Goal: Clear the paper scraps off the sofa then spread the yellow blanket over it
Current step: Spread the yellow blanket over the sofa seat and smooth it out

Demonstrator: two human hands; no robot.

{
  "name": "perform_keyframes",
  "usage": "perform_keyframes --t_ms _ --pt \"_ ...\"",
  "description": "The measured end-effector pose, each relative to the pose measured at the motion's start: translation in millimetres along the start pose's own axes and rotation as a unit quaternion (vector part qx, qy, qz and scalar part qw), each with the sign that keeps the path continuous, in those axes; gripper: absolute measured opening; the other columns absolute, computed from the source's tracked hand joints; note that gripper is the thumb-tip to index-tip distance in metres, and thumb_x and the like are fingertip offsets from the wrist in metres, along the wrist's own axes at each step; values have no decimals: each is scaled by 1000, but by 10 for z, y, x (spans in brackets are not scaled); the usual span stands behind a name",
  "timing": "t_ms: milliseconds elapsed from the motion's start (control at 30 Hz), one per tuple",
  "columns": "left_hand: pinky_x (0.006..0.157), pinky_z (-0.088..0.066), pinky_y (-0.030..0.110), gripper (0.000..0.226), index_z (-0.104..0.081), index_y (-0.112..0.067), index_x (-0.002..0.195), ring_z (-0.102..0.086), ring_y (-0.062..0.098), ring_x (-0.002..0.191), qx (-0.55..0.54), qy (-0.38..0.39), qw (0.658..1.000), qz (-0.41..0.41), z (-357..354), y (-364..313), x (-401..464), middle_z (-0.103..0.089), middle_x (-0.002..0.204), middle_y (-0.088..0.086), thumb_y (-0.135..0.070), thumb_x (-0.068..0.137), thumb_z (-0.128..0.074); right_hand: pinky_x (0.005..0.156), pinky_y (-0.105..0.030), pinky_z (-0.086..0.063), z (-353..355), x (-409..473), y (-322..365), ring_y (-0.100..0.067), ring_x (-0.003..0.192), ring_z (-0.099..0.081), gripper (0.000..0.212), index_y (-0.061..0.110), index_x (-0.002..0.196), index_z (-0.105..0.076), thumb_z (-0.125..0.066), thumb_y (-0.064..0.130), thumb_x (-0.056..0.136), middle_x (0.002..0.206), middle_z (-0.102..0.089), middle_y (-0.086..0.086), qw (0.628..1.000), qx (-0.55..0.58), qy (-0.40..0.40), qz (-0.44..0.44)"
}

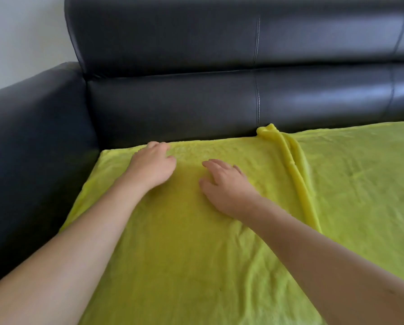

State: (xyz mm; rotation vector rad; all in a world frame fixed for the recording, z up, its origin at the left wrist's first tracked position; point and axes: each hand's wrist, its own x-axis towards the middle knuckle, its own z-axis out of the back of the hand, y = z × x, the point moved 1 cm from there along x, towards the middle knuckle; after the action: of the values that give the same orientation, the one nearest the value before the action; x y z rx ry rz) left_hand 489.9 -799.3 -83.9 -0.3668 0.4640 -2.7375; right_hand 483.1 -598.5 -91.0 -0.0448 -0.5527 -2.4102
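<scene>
- The sofa point(196, 43) is black and leather-like, filling the upper half of the frame; its armrest runs down the left side and its backrest has two padded rolls with stitched seams.
- The yellow blanket point(196, 254) lies spread over the seat, covering the lower and right parts of the frame. Its far edge runs along the foot of the backrest, and its left edge lies just beside the armrest.
- A raised fold point(294, 170) in the blanket runs from the backrest, right of centre, down toward the lower right. The cloth on either side of it lies mostly flat with light creases.
- A pale wall point(20, 31) shows in the upper left corner of the frame, behind the armrest.
- The left hand point(151, 165) rests palm down on the blanket, left of centre. Its fingers point(157, 145) are loosely bent and reach the blanket's far edge by the backrest; whether they pinch that edge cannot be told.
- The right hand point(226, 186) lies palm down on the blanket at mid-frame, just beside the left hand and left of the fold. Its fingers are spread and nearly straight, pressing flat on the cloth and holding nothing.
</scene>
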Motion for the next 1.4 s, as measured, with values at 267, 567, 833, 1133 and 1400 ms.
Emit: perform_keyframes --t_ms 267,567,833,1133,1400 --pt "120 -9 46 62 -24 -35 153 -11 16 149 62 85 993 -51 -371 -295 -544 -17 162 -8 -60 96 -23 118 -42 -7 303 -504 -594 -16 145 -12 57 28 150 -24 -26 51 98 158 -21 5 993 -111 33 -29" --pt "118 -12 54 59 -23 -21 153 -18 24 147 99 57 993 -34 -323 -811 -699 -19 162 -1 -45 99 -24 119 -40 -5 272 -659 -752 -16 146 -13 57 25 149 -28 -25 51 98 159 -21 2 995 -97 -23 -13" --pt "118 -4 55 71 -16 -35 154 -7 16 150 105 74 991 -37 -505 -741 -875 -10 163 -12 -66 91 -13 119 -37 -5 494 -779 -1229 -14 146 -13 58 33 150 -24 -21 58 97 159 -19 6 993 -116 9 -30" --pt "119 -9 55 63 -28 -18 152 -18 24 147 124 -4 989 -82 -444 -1235 -1044 -22 161 2 -52 99 -20 119 -38 -7 617 -1168 -1574 -15 146 -11 64 23 152 -18 -17 56 98 160 -16 3 993 -66 -39 -88" --pt "120 2 52 76 -4 -32 156 5 14 151 114 78 979 -152 -814 -1685 -1377 2 165 -12 -68 90 -7 119 -34 1 706 -1214 -1943 -9 147 1 68 27 154 -9 -11 61 96 161 -4 8 990 -80 0 -113"
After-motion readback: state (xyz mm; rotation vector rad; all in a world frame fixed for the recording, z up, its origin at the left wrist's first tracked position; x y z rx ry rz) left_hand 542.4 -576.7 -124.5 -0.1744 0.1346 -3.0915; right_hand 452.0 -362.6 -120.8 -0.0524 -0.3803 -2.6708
